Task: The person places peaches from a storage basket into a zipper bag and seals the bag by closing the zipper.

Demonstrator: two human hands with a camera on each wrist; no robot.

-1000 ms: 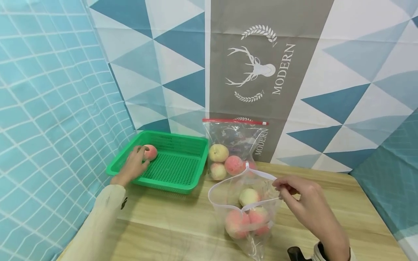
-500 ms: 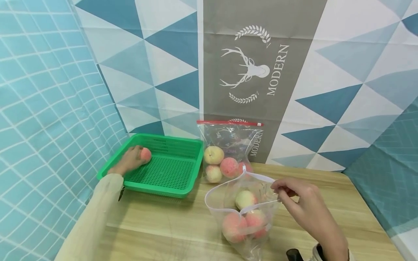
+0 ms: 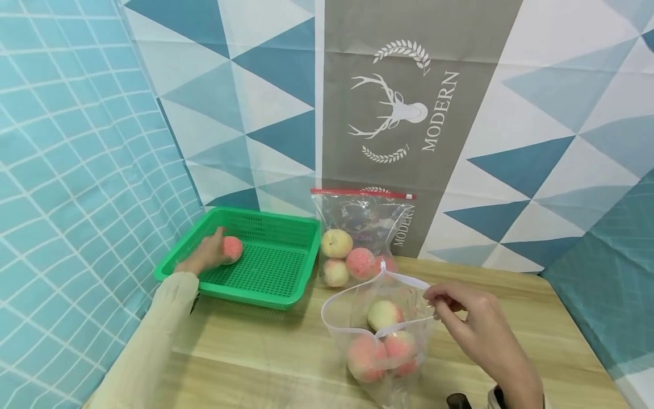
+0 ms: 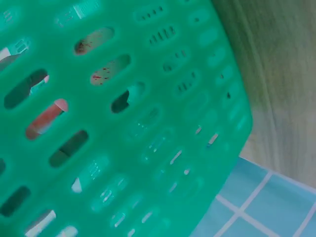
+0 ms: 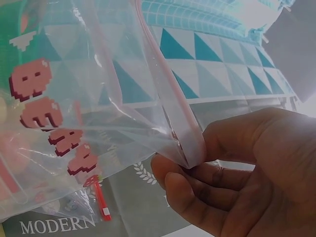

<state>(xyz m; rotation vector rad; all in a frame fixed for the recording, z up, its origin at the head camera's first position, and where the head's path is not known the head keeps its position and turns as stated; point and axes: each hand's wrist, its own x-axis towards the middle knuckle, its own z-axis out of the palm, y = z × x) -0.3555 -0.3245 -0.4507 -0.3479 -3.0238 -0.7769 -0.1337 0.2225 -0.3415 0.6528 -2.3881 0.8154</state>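
Observation:
My left hand (image 3: 205, 253) reaches into the green plastic basket (image 3: 306, 267), fingers round a pink peach (image 3: 233, 250) at its left side. The left wrist view is mostly filled by the slotted basket wall (image 4: 148, 123), which hides that hand. With thumb and fingertips, my right hand (image 3: 477, 318) pinches the white rim of a clear zip bag (image 3: 339, 329), keeping its mouth spread. Several peaches (image 3: 385, 316) lie in this bag. In the right wrist view, the right hand (image 5: 237, 173) holds the bag's edge (image 5: 185, 118) near its corner.
Behind the held bag, a second clear bag with a red zip strip (image 3: 357, 194) stands upright against the patterned backdrop (image 3: 276, 74), with several peaches (image 3: 336, 244) inside. A dark, rounded object (image 3: 458, 401) shows at the wooden table's (image 3: 245, 352) front, beside the right wrist.
The left hand and the peach have shifted slightly within the basket, toward its front. The right hand keeps its hold on the bag's rim. The head view has swung a little.

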